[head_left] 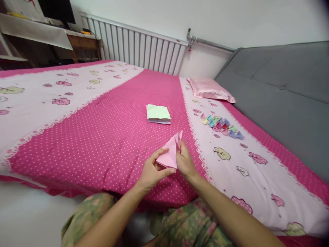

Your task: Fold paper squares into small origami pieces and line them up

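Observation:
A partly folded pink paper point(170, 152) is held just above the pink dotted bed sheet point(108, 137). My left hand point(151, 171) pinches its lower left edge with thumb and fingers. My right hand point(185, 161) grips the paper's right side, fingers closed against it. Farther back on the bed lies a stack of paper squares point(158, 114) with a light green sheet on top. To the right, a cluster of several small folded paper pieces point(223, 126) in mixed colours lies on the white strip of the sheet.
A pink satin pillow point(209, 90) lies near the grey headboard point(280, 99) on the right. A white radiator point(138, 48) runs along the far wall. Shelves and a dark screen point(58, 10) stand at the back left. My knees in green patterned trousers point(180, 223) meet the bed's near edge.

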Motion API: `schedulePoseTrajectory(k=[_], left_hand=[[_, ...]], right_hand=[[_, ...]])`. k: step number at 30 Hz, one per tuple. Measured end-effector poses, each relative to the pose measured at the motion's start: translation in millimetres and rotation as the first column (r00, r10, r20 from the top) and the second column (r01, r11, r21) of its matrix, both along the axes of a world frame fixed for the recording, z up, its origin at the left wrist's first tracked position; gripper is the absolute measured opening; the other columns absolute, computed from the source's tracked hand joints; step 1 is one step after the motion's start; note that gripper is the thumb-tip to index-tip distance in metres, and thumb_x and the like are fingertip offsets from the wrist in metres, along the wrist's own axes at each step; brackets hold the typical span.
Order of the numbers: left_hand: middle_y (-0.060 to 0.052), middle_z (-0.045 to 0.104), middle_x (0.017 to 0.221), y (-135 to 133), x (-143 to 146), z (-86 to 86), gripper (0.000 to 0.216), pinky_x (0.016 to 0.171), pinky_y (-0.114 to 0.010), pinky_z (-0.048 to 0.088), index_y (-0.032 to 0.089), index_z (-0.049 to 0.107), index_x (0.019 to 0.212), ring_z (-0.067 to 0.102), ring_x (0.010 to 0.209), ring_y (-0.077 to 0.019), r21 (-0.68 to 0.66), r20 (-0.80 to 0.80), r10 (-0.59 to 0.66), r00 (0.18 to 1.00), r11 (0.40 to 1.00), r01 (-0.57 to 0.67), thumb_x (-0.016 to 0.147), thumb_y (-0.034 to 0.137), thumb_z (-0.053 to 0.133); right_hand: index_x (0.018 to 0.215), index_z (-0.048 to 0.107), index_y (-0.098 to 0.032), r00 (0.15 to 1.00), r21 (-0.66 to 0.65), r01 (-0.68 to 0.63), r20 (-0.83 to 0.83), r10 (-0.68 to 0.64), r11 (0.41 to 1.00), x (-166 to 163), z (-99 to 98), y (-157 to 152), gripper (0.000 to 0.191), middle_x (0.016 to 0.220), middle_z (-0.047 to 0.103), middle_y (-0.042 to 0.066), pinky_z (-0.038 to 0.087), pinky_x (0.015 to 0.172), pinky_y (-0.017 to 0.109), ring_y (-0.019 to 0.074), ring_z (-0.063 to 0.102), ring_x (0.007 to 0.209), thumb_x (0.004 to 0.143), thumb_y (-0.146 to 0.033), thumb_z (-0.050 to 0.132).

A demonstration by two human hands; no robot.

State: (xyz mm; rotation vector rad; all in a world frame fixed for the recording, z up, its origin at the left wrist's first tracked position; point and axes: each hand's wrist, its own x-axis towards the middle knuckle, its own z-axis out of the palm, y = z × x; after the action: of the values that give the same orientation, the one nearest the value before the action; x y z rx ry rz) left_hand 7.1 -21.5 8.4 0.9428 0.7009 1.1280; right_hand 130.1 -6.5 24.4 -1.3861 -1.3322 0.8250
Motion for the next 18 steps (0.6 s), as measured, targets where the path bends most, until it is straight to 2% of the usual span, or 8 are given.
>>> schedulePoseTrajectory(k=[3,6,10,13,18], left_hand=[[-0.009,0.062,0.106,0.9,0.6,-3.6,0.065,0.086,-0.034,0.044,0.016,0.054,0.107,0.058,0.097,-0.0207,0.001,-0.014,0.028,1.000,1.000,-0.028,0.047,0.014,0.079],[-0.006,0.063,0.095,1.8,-0.3,-4.3,0.059,0.080,-0.033,0.047,0.017,0.053,0.102,0.060,0.087,-0.0185,-0.025,-0.033,0.034,0.999,0.999,-0.035,0.048,0.014,0.078],[-0.006,0.061,0.098,3.7,-4.3,-0.3,0.051,0.081,-0.032,0.046,0.016,0.053,0.099,0.060,0.088,-0.0177,-0.036,-0.022,0.030,0.999,0.999,-0.031,0.054,0.017,0.076],[-0.008,0.059,0.102,6.1,-8.5,2.8,0.047,0.085,-0.033,0.044,0.015,0.052,0.097,0.058,0.095,-0.0191,-0.037,0.009,0.035,0.999,0.999,-0.035,0.056,0.018,0.075],[-0.009,0.057,0.105,10.3,-13.2,0.5,0.054,0.082,-0.032,0.047,0.016,0.047,0.100,0.057,0.097,-0.0204,0.024,-0.014,0.067,0.998,0.998,-0.066,0.055,0.018,0.076]], right_hand=[[0.100,0.050,-0.020,0.988,0.004,-0.073,-0.139,0.073,0.997,-2.5,0.1,0.1,0.024,0.086,0.063,0.003,0.047,0.058,0.023,0.0149,0.060,0.072,0.080,-0.028,0.042],[0.103,0.054,-0.019,0.968,0.017,-0.133,-0.211,0.133,0.991,-3.1,1.2,0.1,0.028,0.092,0.064,0.004,0.048,0.063,0.024,0.0163,0.061,0.079,0.077,-0.025,0.045],[0.101,0.059,-0.020,0.965,0.070,-0.160,-0.199,0.171,0.985,-0.1,1.8,0.6,0.030,0.102,0.063,0.004,0.048,0.073,0.027,0.0172,0.059,0.091,0.075,-0.018,0.045],[0.098,0.062,-0.018,0.963,0.066,-0.182,-0.192,0.191,0.981,1.5,2.1,0.9,0.029,0.101,0.064,0.005,0.047,0.074,0.028,0.0175,0.058,0.093,0.075,-0.016,0.045],[0.098,0.062,-0.017,0.960,0.092,-0.214,-0.162,0.227,0.973,-1.3,3.1,0.6,0.027,0.096,0.066,0.004,0.047,0.074,0.029,0.0183,0.060,0.088,0.074,-0.014,0.050]])
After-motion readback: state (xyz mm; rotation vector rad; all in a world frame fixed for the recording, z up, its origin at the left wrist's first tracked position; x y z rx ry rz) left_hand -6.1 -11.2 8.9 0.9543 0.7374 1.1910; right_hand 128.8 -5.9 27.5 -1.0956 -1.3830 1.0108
